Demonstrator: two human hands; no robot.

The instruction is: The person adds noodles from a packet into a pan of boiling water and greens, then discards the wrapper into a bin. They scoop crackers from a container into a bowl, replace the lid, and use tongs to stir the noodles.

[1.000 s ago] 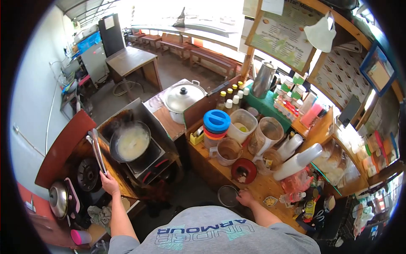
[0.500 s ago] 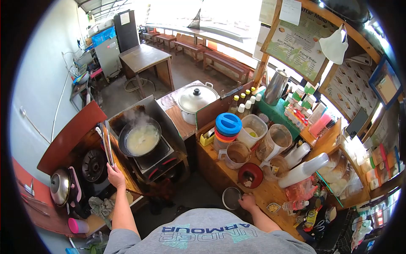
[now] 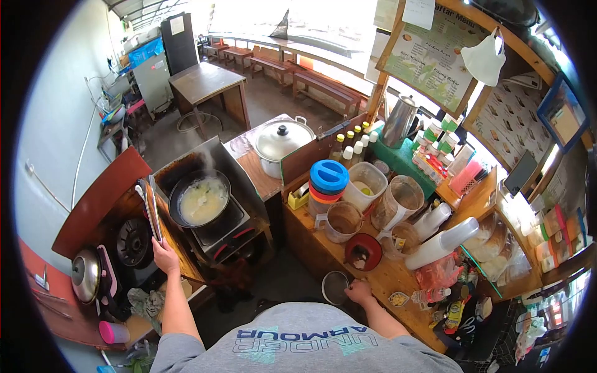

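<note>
My left hand is closed around the lower end of metal tongs, whose arms point away from me beside the stove. To their right, a black wok sits on the burner, with pale, steaming liquid and lighter lumps in it. My right hand is closed at the edge of a round, light-rimmed utensil that looks like a strainer. It is held close to my body at the wooden counter's edge. A red bowl with scraps inside stands just beyond that hand.
A lidded pot stands behind the stove. Several cloudy pitchers, a blue-lidded container and bottles crowd the counter. Stacked plastic cups lie to the right. A second burner and a lidded pan are at left.
The view has shifted slightly, so things sit a little further left. Less steam hides the wok's contents, and pale lumps show more clearly. Both hands keep their holds.
</note>
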